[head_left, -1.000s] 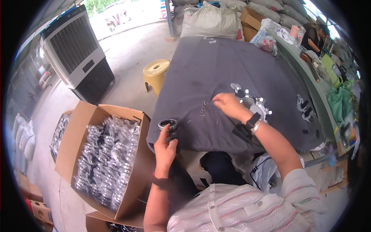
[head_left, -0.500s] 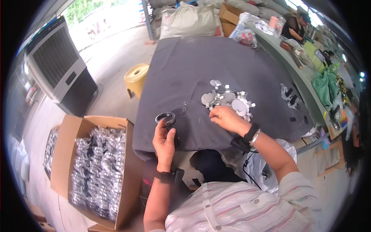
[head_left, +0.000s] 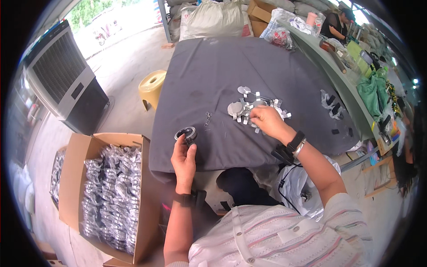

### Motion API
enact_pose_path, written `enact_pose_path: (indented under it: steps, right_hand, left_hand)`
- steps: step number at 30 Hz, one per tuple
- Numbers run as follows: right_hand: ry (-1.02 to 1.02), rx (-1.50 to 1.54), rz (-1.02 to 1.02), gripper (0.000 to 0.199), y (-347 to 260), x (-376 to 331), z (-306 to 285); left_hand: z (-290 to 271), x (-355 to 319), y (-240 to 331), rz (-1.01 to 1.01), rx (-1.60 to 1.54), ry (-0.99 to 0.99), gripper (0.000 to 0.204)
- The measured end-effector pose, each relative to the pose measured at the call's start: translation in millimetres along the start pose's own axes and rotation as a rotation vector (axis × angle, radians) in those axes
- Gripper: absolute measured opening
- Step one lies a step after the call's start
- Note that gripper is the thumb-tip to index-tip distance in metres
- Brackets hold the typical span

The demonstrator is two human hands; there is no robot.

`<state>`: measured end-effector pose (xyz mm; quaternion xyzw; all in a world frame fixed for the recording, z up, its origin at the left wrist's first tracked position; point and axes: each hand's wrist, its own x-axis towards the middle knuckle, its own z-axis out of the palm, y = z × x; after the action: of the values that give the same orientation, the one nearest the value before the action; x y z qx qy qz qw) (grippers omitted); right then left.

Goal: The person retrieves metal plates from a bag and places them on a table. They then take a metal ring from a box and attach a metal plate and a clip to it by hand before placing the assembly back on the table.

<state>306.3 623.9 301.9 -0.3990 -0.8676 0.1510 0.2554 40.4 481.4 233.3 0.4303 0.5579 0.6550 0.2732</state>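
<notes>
An open brown cardboard carton [head_left: 75, 178] is seen on the floor just left of the dark grey cloth-covered table [head_left: 222, 66], and it is packed with small clear plastic packets [head_left: 111, 196] of shiny silvery parts. Beyond the table's far edge, a big pale woven sack [head_left: 213, 20] is propped upright, and a brown cardboard box [head_left: 262, 11] is set just right of that sack. At the table's far right corner, a clear plastic bag [head_left: 280, 35] with reddish contents is laid. Near the table's middle, small white paper tabs [head_left: 255, 107] are scattered around round grey discs. No screens are made out.
</notes>
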Motion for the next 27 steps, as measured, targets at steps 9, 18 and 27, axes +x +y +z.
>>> enact_pose_path:
  steps: [9,18,27]
  right_hand:
    - [0.019,-0.234,-0.231,0.009,-13.8,37.7,53.4]
    - [-0.096,-0.35,-0.334,0.007,2.4,48.6,35.1]
    - [0.106,-0.494,-0.377,0.005,-22.3,49.6,40.1]
  left_hand:
    - [0.8,-2.6,1.7,-0.04,-0.044,0.003,0.044]
    - [-2.2,-1.1,-6.2,0.009,-0.02,0.01,0.046]
    - [-4.8,-1.3,-3.3,-0.043,-0.089,-0.018,0.051]
